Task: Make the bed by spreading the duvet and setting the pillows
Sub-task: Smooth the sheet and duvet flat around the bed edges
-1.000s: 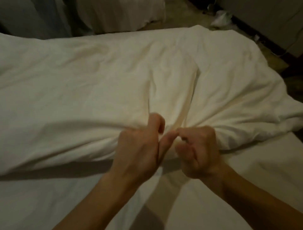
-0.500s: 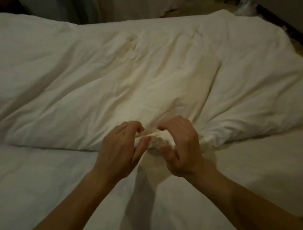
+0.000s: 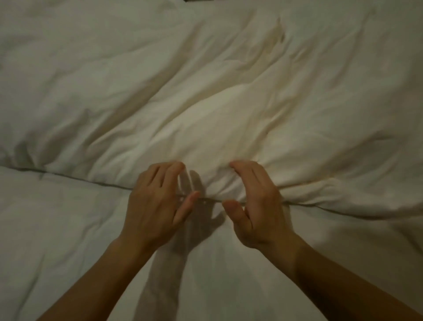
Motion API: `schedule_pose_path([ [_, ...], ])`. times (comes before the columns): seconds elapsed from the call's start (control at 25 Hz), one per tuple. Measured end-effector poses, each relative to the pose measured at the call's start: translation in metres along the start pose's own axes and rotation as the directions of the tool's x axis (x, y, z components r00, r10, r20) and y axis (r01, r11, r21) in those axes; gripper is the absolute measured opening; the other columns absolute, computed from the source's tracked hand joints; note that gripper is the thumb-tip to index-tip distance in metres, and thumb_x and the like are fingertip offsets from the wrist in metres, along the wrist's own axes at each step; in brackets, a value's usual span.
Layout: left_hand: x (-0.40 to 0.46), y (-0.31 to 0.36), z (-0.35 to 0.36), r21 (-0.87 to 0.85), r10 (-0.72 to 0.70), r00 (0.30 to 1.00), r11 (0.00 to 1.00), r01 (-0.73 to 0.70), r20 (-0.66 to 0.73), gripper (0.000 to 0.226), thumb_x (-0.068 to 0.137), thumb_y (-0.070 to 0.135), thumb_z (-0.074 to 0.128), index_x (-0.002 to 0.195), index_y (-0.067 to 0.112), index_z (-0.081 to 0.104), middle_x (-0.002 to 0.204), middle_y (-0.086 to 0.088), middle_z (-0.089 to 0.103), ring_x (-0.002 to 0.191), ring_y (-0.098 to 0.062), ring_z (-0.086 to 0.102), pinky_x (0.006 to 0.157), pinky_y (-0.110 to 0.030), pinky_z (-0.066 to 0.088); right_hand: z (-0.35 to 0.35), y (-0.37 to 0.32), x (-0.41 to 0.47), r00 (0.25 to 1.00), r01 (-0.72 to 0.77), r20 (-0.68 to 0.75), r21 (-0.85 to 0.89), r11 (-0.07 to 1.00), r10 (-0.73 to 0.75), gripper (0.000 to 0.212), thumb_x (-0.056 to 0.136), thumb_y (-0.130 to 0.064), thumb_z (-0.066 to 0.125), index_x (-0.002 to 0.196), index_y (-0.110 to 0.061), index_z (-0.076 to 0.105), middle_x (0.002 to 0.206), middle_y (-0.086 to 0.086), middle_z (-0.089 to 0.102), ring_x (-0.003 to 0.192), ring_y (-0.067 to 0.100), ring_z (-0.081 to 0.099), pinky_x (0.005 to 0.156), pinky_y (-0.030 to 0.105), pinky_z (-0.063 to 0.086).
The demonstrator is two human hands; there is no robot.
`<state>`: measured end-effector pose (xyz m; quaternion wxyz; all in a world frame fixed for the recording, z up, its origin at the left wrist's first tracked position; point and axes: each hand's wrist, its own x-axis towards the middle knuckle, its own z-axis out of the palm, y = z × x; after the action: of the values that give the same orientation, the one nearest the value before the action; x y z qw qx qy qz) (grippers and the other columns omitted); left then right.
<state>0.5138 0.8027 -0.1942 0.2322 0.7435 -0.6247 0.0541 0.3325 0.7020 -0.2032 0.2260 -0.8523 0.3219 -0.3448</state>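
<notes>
A white, crumpled duvet (image 3: pixel 206 91) fills the upper two thirds of the head view, its near edge running across the middle over the white bed sheet (image 3: pixel 57 229). My left hand (image 3: pixel 158 204) and my right hand (image 3: pixel 254 206) hover side by side at that near edge, a small bunched fold of duvet between them. Both hands have curved, spread fingers and hold nothing; the fingertips rest on or just above the fabric. No pillow is in view.
The sheet covers the whole lower part of the view. A thin dark strip (image 3: pixel 199 0) shows at the top edge beyond the duvet. My forearms cast shadows on the sheet below the hands.
Both hands have let go of the bunched duvet edge they were pinching and opened. The view has tilted down and moved closer, so the floor and room beyond the bed have dropped out of sight.
</notes>
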Motion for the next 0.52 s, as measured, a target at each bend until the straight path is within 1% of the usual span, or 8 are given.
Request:
schedule_pose_path([
  [0.08,0.005,-0.037,0.021,0.028,0.026,0.998,0.999,-0.028,0.055,0.068,0.097,0.058,0.035,0.125,-0.001,0.054,0.122,-0.02,0.06,0.111,-0.033,0.055,0.093,-0.042,0.045,0.027,0.007,0.004,0.997,-0.064,0.041,-0.123,0.99,0.07,0.088,0.095,-0.075,0.017,0.127,-0.005,0.06,0.125,0.015,0.063,0.115,0.028,0.059,0.103,0.042,0.047],
  [0.16,0.014,-0.063,0.046,0.03,0.087,0.992,0.995,-0.09,0.086,0.076,0.094,0.062,0.036,0.129,-0.003,0.054,0.131,-0.022,0.056,0.12,-0.035,0.052,0.101,-0.045,0.043,0.053,0.019,0.008,0.993,-0.09,0.05,-0.25,0.964,0.105,0.092,0.095,-0.076,0.018,0.132,-0.002,0.058,0.132,0.018,0.061,0.123,0.032,0.057,0.112,0.039,0.037],
  [0.2,0.021,-0.073,0.057,0.032,0.12,0.989,0.992,-0.123,0.085,0.079,0.093,0.064,0.037,0.129,-0.003,0.055,0.132,-0.021,0.056,0.12,-0.036,0.052,0.1,-0.045,0.043,0.065,0.025,0.01,0.995,-0.079,0.04,-0.305,0.949,0.095,0.094,0.095,-0.076,0.018,0.133,0.001,0.057,0.133,0.02,0.06,0.125,0.034,0.056,0.113,0.039,0.034],
  [0.24,0.03,-0.082,0.067,0.035,0.147,0.986,0.988,-0.15,0.078,0.08,0.092,0.067,0.037,0.128,-0.002,0.056,0.13,-0.02,0.058,0.117,-0.036,0.054,0.096,-0.044,0.044,0.077,0.031,0.014,0.997,-0.065,0.025,-0.359,0.931,0.08,0.095,0.095,-0.076,0.019,0.131,0.004,0.057,0.132,0.023,0.059,0.124,0.037,0.055,0.113,0.04,0.035],
  [0.28,0.041,-0.09,0.075,0.047,0.162,0.985,0.985,-0.165,0.064,0.081,0.091,0.069,0.035,0.124,-0.001,0.059,0.125,-0.019,0.06,0.111,-0.035,0.055,0.09,-0.043,0.044,0.086,0.036,0.021,0.998,-0.058,0.013,-0.405,0.912,0.069,0.095,0.096,-0.075,0.019,0.129,0.005,0.059,0.128,0.025,0.06,0.12,0.039,0.056,0.11,0.042,0.036],
  [0.36,0.061,-0.101,0.088,0.07,0.186,0.982,0.98,-0.187,0.015,0.076,0.093,0.069,0.03,0.11,0.004,0.064,0.108,-0.017,0.064,0.095,-0.034,0.057,0.079,-0.041,0.041,0.098,0.042,0.039,0.997,-0.069,0.001,-0.45,0.89,0.078,0.091,0.096,-0.073,0.018,0.117,0.003,0.063,0.113,0.023,0.061,0.103,0.038,0.056,0.096,0.043,0.04],
  [0.44,0.077,-0.106,0.097,0.047,0.187,0.98,0.982,-0.184,-0.068,0.066,0.098,0.061,0.028,0.087,0.007,0.064,0.084,-0.015,0.064,0.076,-0.033,0.057,0.069,-0.04,0.039,0.103,0.046,0.054,0.997,-0.076,-0.026,-0.45,0.89,0.072,0.082,0.097,-0.071,0.018,0.099,-0.003,0.064,0.094,0.016,0.061,0.086,0.032,0.054,0.081,0.039,0.037],
  [0.52,0.086,-0.105,0.097,0.023,0.156,0.98,0.988,-0.154,-0.128,0.063,0.103,0.05,0.026,0.067,0.011,0.059,0.063,-0.013,0.061,0.056,-0.032,0.055,0.056,-0.038,0.039,0.103,0.041,0.065,0.995,-0.101,-0.045,-0.442,0.891,0.091,0.08,0.097,-0.069,0.015,0.085,-0.008,0.065,0.081,0.012,0.064,0.074,0.031,0.056,0.072,0.035,0.035],
])
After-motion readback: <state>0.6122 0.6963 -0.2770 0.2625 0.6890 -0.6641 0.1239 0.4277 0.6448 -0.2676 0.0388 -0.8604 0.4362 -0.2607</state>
